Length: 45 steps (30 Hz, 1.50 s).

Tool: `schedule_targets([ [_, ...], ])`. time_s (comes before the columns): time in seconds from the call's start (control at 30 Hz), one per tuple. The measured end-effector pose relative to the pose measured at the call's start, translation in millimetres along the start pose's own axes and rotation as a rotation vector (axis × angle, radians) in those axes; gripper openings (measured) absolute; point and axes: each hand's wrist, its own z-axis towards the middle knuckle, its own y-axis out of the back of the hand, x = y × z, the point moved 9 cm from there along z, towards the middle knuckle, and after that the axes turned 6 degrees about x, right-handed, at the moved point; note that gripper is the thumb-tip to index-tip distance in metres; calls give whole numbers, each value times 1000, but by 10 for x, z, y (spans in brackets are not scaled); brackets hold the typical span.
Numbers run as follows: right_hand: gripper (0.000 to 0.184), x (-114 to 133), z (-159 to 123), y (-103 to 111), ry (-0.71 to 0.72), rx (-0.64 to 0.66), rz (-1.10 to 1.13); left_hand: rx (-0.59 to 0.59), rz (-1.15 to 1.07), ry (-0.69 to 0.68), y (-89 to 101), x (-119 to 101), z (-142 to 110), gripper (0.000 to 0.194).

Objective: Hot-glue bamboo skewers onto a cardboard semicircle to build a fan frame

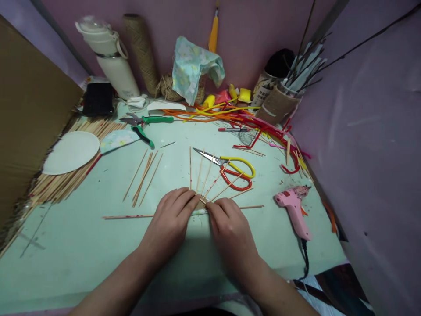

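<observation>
The left hand (174,210) and right hand (230,226) close narrowly on the base of the fanned sticks (217,180), near the worktop's (98,250) middle, seemingly steadying their spread; scissors (219,161) lie on the far side, probably within reach

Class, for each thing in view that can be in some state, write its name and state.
Fanned sticks: spread apart
Left hand: bent, touching the sticks
Right hand: bent, touching them too
Scissors: lying, blades together
Pruners: lying, handles spread
Glue gun: on its side, cord attached; on or off unclear
White bottle: standing, lid on
Floral cloth: rumpled
Brown pot: upright, with things inside
</observation>
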Motion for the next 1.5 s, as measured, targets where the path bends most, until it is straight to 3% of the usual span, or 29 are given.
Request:
schedule_targets([
  [0.13,24,14,-21,18,18,-23,-11,-12,23,-9,40,-4,-1,43],
  [0.47,25,41,-68,83,76,-89,43,101,111,16,-23,7,-26,40],
  [0.63,24,35,-67,16,41,-24,3,161,96,20,-64,10,-27,40],
  [0.83,21,122,-56,50,131,-5,-75,191,106,32,-84,4,-14,40],
  [1.03,16,146,-37,-15,156,100,-145,205,121,48,-80,10,-26,43],
  [1.23,12,155,-35,-66,160,124,-156,173,116,55,-27,2,-9,45],
  [1.5,13,19,-28,-160,47,213,-116,120,123,59,24,-11,10,49],
])
